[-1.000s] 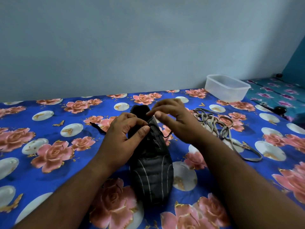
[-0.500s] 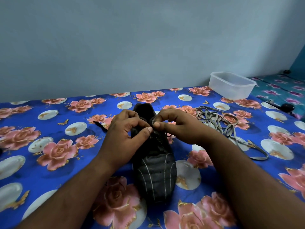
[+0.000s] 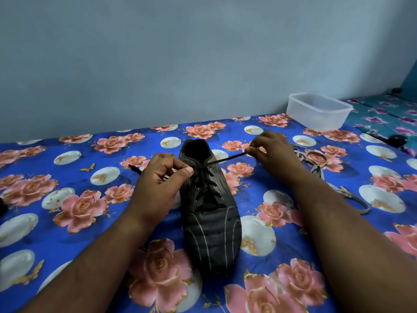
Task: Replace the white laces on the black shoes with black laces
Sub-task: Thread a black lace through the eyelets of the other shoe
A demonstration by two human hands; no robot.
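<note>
A black shoe [image 3: 211,224] with thin pale stripes lies on the flowered blue cloth [image 3: 67,222], toe toward me. A black lace [image 3: 206,185] crisscrosses its eyelets. My left hand [image 3: 161,177] pinches one lace end at the shoe's left top eyelet; the loose tip [image 3: 134,169] trails left on the cloth. My right hand [image 3: 270,150] pinches the other end, drawn taut up and to the right from the top eyelets. The removed whitish-grey laces [image 3: 316,163] lie in a loose heap right of my right wrist.
An empty clear plastic tub [image 3: 319,111] stands at the back right by the wall. A teal flowered surface [image 3: 388,118] with dark round knobs adjoins on the far right. A dark object [image 3: 2,205] shows at the left edge.
My hands were together over the top eyelets. My right hand has moved right and away, pulling the black lace taut; my left hand stays beside the shoe.
</note>
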